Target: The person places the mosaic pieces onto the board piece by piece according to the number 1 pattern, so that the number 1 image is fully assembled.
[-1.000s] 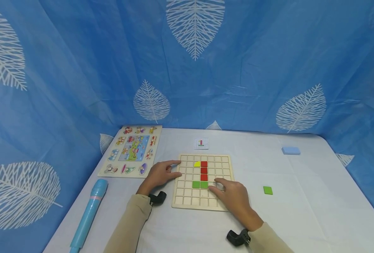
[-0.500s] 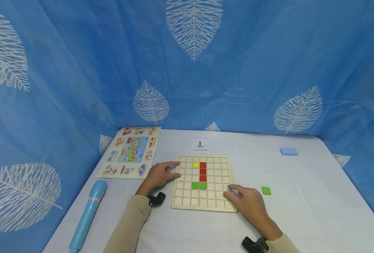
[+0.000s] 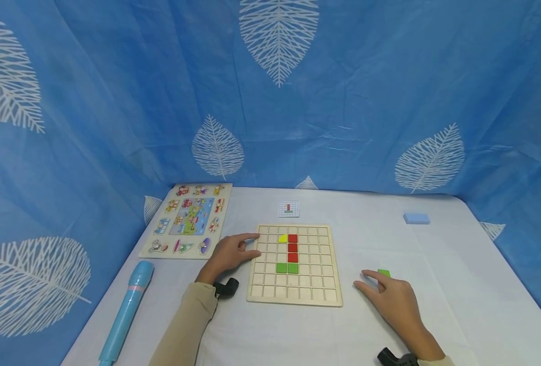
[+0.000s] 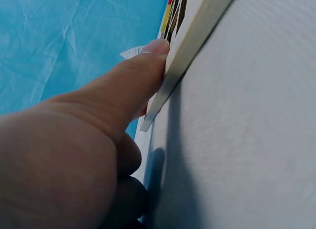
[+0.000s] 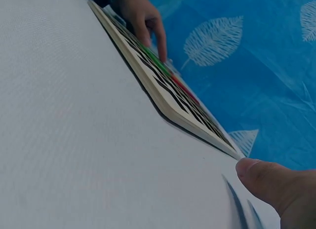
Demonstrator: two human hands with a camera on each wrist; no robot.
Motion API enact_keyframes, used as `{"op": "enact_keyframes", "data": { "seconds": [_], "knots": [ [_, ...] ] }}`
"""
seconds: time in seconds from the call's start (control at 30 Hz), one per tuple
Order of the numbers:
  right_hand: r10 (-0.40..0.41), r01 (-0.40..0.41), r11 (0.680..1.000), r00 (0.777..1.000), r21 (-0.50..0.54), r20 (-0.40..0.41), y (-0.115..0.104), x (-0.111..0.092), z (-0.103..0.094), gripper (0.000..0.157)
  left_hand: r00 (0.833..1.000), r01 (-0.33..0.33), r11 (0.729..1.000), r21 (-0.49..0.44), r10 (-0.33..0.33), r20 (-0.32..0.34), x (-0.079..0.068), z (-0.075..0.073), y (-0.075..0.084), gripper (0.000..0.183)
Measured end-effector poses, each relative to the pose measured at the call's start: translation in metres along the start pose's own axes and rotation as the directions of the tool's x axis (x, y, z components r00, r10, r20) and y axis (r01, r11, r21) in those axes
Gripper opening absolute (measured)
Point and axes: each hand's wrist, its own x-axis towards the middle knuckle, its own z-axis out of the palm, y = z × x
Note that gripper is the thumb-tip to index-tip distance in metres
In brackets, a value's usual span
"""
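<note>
A wooden grid board (image 3: pixel 313 285) lies flat on the white table. Set into its cells are three red tiles (image 3: pixel 293 248) in a column, a yellow piece (image 3: pixel 282 239) left of the top one, and two green tiles (image 3: pixel 281 268) at the column's foot. My left hand (image 3: pixel 228 254) rests its thumb and index fingertips against the board's left edge; the left wrist view shows the thumb (image 4: pixel 140 73) on that edge. To the right of the board, my right hand (image 3: pixel 395 300) holds nothing, thumb and index finger spread. It partly covers a loose green tile (image 3: pixel 384 273) just beyond it.
A small pattern card (image 3: pixel 288 209) lies behind the board. At the left are a picture puzzle board (image 3: pixel 226 201) and a light-blue microphone-shaped toy (image 3: pixel 126 315). A blue block (image 3: pixel 416 218) sits at the back right. Blue leaf-print curtain (image 3: pixel 343 101) stands behind the table.
My right hand has moved right, from over the board to the table beside the loose green tile, now partly hiding it. The left hand has stayed at the board's edge.
</note>
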Motion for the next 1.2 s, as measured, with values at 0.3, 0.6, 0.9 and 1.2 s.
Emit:
{"op": "enact_keyframes", "data": {
  "seconds": [0.3,0.6,0.9,1.2],
  "knots": [
    [0.046,-0.048,0.999,0.996,-0.021,-0.07,0.017,-0.005,-0.013,0.036,1.0,-0.001,1.0,0.001,0.001,-0.003,0.0,-0.001,0.001,0.055],
    [0.149,-0.15,0.988,0.988,-0.038,-0.031,0.021,-0.003,-0.024,0.044,1.0,0.001,1.0,-0.006,-0.001,0.011,0.0,-0.007,0.002,0.055],
    [0.206,-0.204,0.977,0.978,-0.06,0.026,0.02,-0.001,-0.028,0.051,1.0,-0.008,1.0,-0.006,0.008,0.015,0.001,-0.008,0.001,0.055],
    [0.254,-0.249,0.964,0.965,-0.092,0.058,0.018,-0.002,-0.027,0.05,1.0,-0.012,1.0,0.0,0.012,0.02,0.001,-0.008,0.0,0.055]
  ]
}}
